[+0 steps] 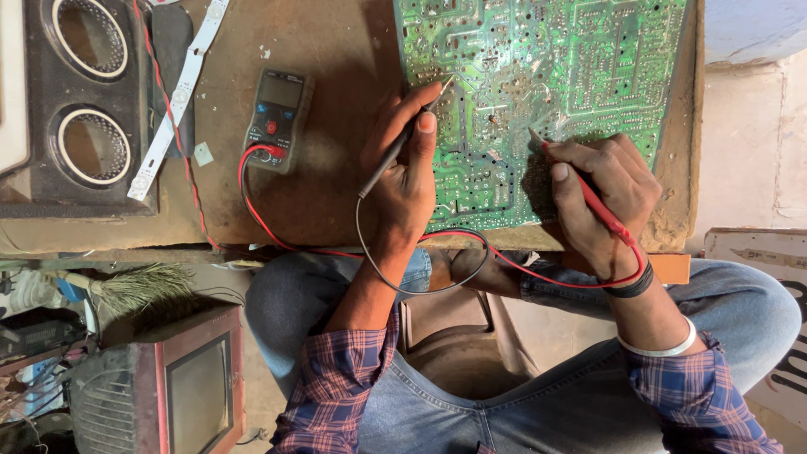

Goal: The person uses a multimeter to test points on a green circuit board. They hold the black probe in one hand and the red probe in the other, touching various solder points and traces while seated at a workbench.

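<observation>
Head view: green circuit board (546, 92) lies on a worn brown table (336, 193).
Left hand (408, 172): pinches black probe (402, 143), tip on the board's left part.
Right hand (601, 197): pinches red probe (588, 193), tip touching mid-board.
Multimeter (277, 118): left of the left hand, apart.

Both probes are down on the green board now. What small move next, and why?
Probably hold both tips steady and glance at the multimeter. The left hand presses the black probe onto the circuit board, and the right hand sets the red probe on it nearby. The meter lies off to the left, its screen too dark to read from here.
</observation>
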